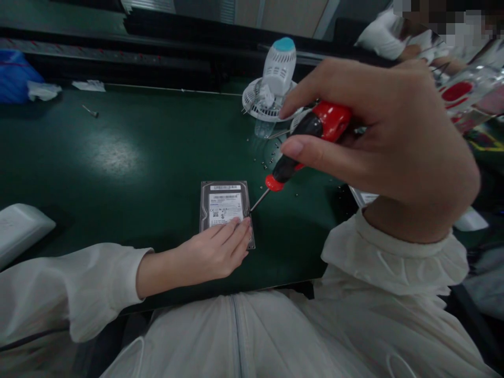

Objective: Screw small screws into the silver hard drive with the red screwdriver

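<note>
A hard drive (224,202) with a white label lies face up on the green tabletop. Across its lower part rests my left hand (216,249), fingers stretched out over the label and right edge, pressing on it without wrapping round it. My right hand (386,131) is closed on a red and black screwdriver (285,167), held tilted above the table. The screwdriver's tip meets the drive's right edge beside my left fingertips; any screw there is too small to make out. Several tiny screws (271,157) are scattered behind the drive.
A white fan-like device (277,73) and a clear cup (263,128) stand at the back. On the left are a white object (23,231) and a blue bag (18,76). Another device (362,195) lies partly behind my right wrist. A person's white sleeve (381,37) shows at upper right.
</note>
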`<action>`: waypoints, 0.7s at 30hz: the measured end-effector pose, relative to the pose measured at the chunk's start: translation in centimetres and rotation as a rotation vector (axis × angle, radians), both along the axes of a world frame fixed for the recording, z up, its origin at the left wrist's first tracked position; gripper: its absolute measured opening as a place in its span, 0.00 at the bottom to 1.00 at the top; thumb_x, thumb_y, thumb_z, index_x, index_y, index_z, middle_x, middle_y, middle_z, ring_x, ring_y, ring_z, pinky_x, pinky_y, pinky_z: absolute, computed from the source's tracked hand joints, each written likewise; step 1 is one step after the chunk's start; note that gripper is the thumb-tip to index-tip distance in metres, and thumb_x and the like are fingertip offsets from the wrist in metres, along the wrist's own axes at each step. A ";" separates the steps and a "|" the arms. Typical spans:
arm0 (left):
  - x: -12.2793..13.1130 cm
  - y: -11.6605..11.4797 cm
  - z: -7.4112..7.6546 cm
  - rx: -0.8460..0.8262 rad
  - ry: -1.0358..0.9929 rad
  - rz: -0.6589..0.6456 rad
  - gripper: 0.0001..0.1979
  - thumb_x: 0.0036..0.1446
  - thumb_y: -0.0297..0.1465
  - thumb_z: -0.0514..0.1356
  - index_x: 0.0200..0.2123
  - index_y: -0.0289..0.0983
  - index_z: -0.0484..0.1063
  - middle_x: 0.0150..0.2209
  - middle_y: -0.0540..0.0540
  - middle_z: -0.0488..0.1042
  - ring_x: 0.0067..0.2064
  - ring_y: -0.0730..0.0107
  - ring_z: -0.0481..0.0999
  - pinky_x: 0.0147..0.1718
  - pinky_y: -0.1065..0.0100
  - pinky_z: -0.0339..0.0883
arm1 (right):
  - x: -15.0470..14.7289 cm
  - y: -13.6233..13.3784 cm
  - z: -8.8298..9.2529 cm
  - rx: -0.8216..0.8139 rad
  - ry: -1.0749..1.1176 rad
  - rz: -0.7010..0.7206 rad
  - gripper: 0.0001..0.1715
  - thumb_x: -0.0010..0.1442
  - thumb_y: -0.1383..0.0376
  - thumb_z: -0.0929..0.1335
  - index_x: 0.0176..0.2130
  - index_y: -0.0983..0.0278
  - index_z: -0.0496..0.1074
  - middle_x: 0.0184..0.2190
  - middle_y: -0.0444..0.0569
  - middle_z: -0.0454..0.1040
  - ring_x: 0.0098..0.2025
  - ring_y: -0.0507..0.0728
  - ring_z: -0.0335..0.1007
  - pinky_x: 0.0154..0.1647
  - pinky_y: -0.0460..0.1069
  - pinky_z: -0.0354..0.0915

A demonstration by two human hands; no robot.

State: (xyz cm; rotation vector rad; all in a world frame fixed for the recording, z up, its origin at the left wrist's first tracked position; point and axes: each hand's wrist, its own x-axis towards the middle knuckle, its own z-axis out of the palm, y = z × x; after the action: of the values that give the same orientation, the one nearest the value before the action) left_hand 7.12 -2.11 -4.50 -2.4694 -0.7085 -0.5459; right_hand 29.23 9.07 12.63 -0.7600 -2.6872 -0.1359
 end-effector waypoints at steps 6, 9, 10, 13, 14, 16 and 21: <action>-0.1 0.0 -0.3 0.005 0.000 0.003 0.17 0.72 0.30 0.57 0.54 0.22 0.77 0.53 0.34 0.82 0.50 0.56 0.85 0.48 0.62 0.78 | 0.0 0.5 -0.4 -0.073 0.061 0.186 0.27 0.70 0.55 0.61 0.57 0.72 0.69 0.46 0.49 0.72 0.33 0.48 0.59 0.40 0.48 0.58; -0.1 0.0 -0.3 0.005 0.006 0.002 0.16 0.71 0.30 0.57 0.54 0.23 0.77 0.53 0.35 0.82 0.50 0.56 0.85 0.48 0.62 0.78 | -0.3 0.9 -0.8 -0.063 0.129 0.141 0.26 0.71 0.54 0.62 0.54 0.71 0.74 0.43 0.49 0.74 0.33 0.48 0.60 0.39 0.48 0.57; -0.1 0.0 -0.3 0.003 0.009 0.003 0.16 0.71 0.30 0.58 0.54 0.24 0.77 0.54 0.35 0.82 0.50 0.56 0.85 0.47 0.62 0.78 | -0.4 1.1 -0.9 -0.041 0.159 0.112 0.26 0.71 0.53 0.63 0.53 0.70 0.75 0.41 0.48 0.75 0.33 0.48 0.61 0.39 0.48 0.56; -0.1 0.0 -0.3 -0.001 0.011 -0.001 0.17 0.71 0.30 0.58 0.54 0.23 0.77 0.54 0.33 0.81 0.50 0.55 0.85 0.47 0.61 0.79 | -0.5 1.6 -1.3 -0.017 0.190 0.101 0.24 0.70 0.56 0.65 0.56 0.69 0.75 0.46 0.49 0.78 0.34 0.48 0.64 0.42 0.47 0.58; -0.1 0.0 -0.3 -0.003 0.009 -0.005 0.17 0.71 0.30 0.58 0.54 0.22 0.77 0.54 0.32 0.81 0.50 0.55 0.85 0.47 0.61 0.79 | -0.5 1.8 -1.3 -0.040 0.189 0.132 0.26 0.70 0.56 0.64 0.58 0.71 0.73 0.50 0.51 0.77 0.35 0.48 0.64 0.44 0.47 0.60; -0.1 0.0 -0.3 -0.006 0.006 -0.012 0.17 0.70 0.30 0.59 0.54 0.22 0.77 0.54 0.31 0.81 0.50 0.54 0.85 0.47 0.61 0.79 | -0.5 2.1 -1.3 -0.108 0.197 0.206 0.30 0.68 0.56 0.63 0.60 0.74 0.71 0.55 0.54 0.75 0.35 0.49 0.64 0.46 0.48 0.62; -0.1 0.1 -0.3 0.003 0.002 -0.021 0.17 0.70 0.28 0.58 0.53 0.21 0.78 0.53 0.30 0.81 0.49 0.53 0.85 0.47 0.60 0.79 | -0.7 2.2 -1.5 -0.131 0.263 0.208 0.27 0.69 0.51 0.61 0.51 0.69 0.75 0.42 0.49 0.76 0.32 0.50 0.62 0.43 0.48 0.61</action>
State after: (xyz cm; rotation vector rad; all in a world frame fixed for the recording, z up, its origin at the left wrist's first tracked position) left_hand 7.04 -1.99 -4.79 -2.4764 -0.6810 -0.5522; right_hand 28.51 11.27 11.12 -0.4910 -2.5195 0.1808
